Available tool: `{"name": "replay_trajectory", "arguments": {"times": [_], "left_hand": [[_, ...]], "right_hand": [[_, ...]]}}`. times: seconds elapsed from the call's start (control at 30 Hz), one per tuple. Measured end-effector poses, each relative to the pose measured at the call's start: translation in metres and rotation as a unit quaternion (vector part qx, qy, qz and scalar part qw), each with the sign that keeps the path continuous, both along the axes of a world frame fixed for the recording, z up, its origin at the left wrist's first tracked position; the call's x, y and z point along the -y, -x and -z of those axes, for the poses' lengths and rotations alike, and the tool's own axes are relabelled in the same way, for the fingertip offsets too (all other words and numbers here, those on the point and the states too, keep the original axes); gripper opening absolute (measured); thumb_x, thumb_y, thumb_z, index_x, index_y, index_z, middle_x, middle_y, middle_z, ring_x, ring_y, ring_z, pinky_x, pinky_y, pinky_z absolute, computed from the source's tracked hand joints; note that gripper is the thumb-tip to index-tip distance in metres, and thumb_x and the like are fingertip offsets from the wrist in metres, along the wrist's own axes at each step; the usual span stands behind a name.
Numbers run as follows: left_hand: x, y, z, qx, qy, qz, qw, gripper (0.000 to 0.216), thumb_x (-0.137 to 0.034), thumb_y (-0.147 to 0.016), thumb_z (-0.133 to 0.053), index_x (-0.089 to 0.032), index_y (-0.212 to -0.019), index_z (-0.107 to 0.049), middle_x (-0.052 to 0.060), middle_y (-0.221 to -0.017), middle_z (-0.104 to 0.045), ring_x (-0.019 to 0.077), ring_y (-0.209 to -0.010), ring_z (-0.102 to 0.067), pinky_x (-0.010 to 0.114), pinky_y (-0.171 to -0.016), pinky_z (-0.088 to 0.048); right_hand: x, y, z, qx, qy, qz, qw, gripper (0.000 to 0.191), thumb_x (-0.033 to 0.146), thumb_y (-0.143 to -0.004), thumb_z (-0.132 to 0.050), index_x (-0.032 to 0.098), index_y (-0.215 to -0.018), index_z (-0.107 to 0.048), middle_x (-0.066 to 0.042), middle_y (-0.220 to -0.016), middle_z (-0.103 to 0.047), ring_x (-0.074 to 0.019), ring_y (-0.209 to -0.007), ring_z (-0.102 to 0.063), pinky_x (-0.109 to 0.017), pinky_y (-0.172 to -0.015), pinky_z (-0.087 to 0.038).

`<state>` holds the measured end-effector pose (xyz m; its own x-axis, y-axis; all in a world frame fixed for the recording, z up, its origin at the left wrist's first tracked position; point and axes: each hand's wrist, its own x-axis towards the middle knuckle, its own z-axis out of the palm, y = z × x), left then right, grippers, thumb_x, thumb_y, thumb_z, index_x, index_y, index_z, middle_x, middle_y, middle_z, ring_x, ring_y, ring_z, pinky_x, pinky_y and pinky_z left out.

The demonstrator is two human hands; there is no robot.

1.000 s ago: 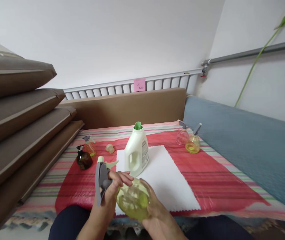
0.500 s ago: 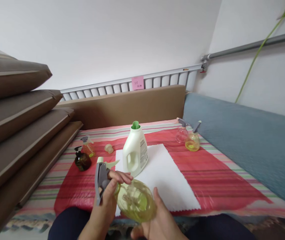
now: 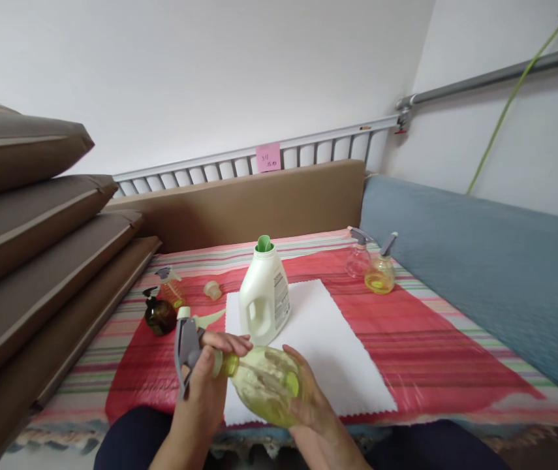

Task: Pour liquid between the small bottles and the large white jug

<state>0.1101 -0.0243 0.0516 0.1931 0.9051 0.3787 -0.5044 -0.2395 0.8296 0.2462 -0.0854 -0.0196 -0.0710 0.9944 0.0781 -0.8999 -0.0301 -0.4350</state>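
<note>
A clear yellow-green spray bottle (image 3: 259, 385) with a grey trigger head lies sideways between my hands, held above the white sheet's near edge. My left hand (image 3: 210, 369) is closed around its neck and trigger head. At the other end, my right hand (image 3: 312, 398) wraps the base, fingers over and under it. Some liquid shows inside, with a bright green spot near the base. Just beyond stands a white jug (image 3: 263, 297) with a green spout, upright and uncapped, on the white scalloped sheet (image 3: 332, 346).
To the left are a dark pump bottle (image 3: 160, 318), an orange-tinted spray bottle (image 3: 171, 287) and a pale cap (image 3: 213, 290). At right stand a pink spray bottle (image 3: 357, 261) and a yellow one (image 3: 380, 277). Stacked cushions (image 3: 53, 261) rise on the left; a blue backrest (image 3: 479, 254) borders the right.
The spray bottle has tilted closer to level and shifted slightly left. My right hand has moved from an open palm beneath the base to fingers wrapped around it.
</note>
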Motion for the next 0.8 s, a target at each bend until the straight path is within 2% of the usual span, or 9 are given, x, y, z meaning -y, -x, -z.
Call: {"name": "replay_trajectory", "arguments": {"times": [0.07,0.17,0.27,0.4,0.5,0.63,0.73,0.8], "left_hand": [[0.0,-0.001,-0.004,0.018,0.015,-0.013,1.0,0.027,-0.047,-0.081,-0.061,-0.021,-0.074,-0.064,0.001,-0.07,-0.066,0.0196,-0.077,-0.064,0.039,-0.088,-0.048],[0.002,-0.002,-0.007,0.023,0.04,-0.006,0.999,0.029,-0.049,-0.08,-0.062,-0.021,-0.072,-0.064,0.001,-0.068,-0.066,0.0191,-0.076,-0.064,0.039,-0.087,-0.049],[-0.002,0.001,-0.006,0.035,0.06,-0.011,0.998,0.031,-0.051,-0.08,-0.061,-0.021,-0.071,-0.065,0.001,-0.069,-0.066,0.0189,-0.079,-0.065,0.037,-0.087,-0.05],[-0.01,0.011,-0.006,0.06,0.071,-0.047,0.995,0.031,-0.052,-0.079,-0.062,-0.022,-0.073,-0.065,-0.001,-0.072,-0.066,0.0175,-0.081,-0.065,0.034,-0.087,-0.051],[-0.01,0.016,-0.01,0.068,0.092,-0.052,0.992,0.032,-0.053,-0.079,-0.062,-0.022,-0.073,-0.065,-0.001,-0.072,-0.066,0.017,-0.081,-0.065,0.034,-0.087,-0.052],[-0.006,0.028,-0.027,0.081,0.075,-0.093,0.989,0.034,-0.055,-0.071,-0.069,-0.022,-0.07,-0.063,-0.003,-0.07,-0.064,0.0165,-0.076,-0.064,0.035,-0.084,-0.055],[-0.01,0.044,-0.043,0.102,0.056,-0.133,0.984,0.037,-0.057,-0.066,-0.073,-0.022,-0.069,-0.063,-0.004,-0.067,-0.062,0.0143,-0.07,-0.062,0.035,-0.08,-0.057],[-0.018,0.052,-0.047,0.112,0.049,-0.158,0.98,0.034,-0.055,-0.067,-0.073,-0.022,-0.069,-0.064,-0.005,-0.067,-0.062,0.0127,-0.067,-0.06,0.033,-0.076,-0.057]], "right_hand": [[-0.001,0.001,0.001,-0.014,-0.002,0.016,1.0,0.069,0.028,-0.057,-0.086,0.032,-0.118,-0.055,-0.005,-0.123,-0.062,-0.0287,-0.119,-0.053,-0.046,-0.096,-0.041],[-0.002,0.001,0.006,-0.013,-0.001,-0.014,1.0,0.064,0.035,-0.061,-0.083,0.032,-0.118,-0.054,-0.008,-0.126,-0.06,-0.0324,-0.115,-0.056,-0.042,-0.077,-0.05],[-0.003,-0.001,0.017,0.006,0.022,-0.044,0.999,0.062,0.037,-0.067,-0.077,0.03,-0.122,-0.05,-0.01,-0.128,-0.059,-0.0346,-0.108,-0.06,-0.036,-0.062,-0.049],[-0.003,-0.005,0.032,-0.001,0.069,-0.058,0.996,0.063,0.038,-0.068,-0.076,0.03,-0.125,-0.048,-0.011,-0.124,-0.061,-0.0333,-0.104,-0.062,-0.037,-0.064,-0.049],[-0.002,-0.009,0.034,-0.015,0.098,-0.066,0.993,0.067,0.04,-0.065,-0.078,0.03,-0.125,-0.05,-0.011,-0.12,-0.064,-0.0324,-0.1,-0.063,-0.038,-0.064,-0.049],[0.0,-0.02,0.033,-0.027,0.132,-0.073,0.988,0.058,0.038,-0.063,-0.079,0.028,-0.117,-0.06,-0.009,-0.116,-0.068,-0.0298,-0.097,-0.064,-0.038,-0.067,-0.05],[0.004,-0.031,0.041,-0.039,0.152,-0.082,0.984,0.048,0.041,-0.063,-0.08,0.024,-0.106,-0.068,-0.009,-0.11,-0.071,-0.0264,-0.09,-0.065,-0.037,-0.067,-0.051],[0.007,-0.038,0.049,-0.045,0.169,-0.076,0.982,0.041,0.043,-0.066,-0.078,0.022,-0.1,-0.071,-0.009,-0.105,-0.073,-0.0244,-0.088,-0.066,-0.036,-0.069,-0.051]]}}
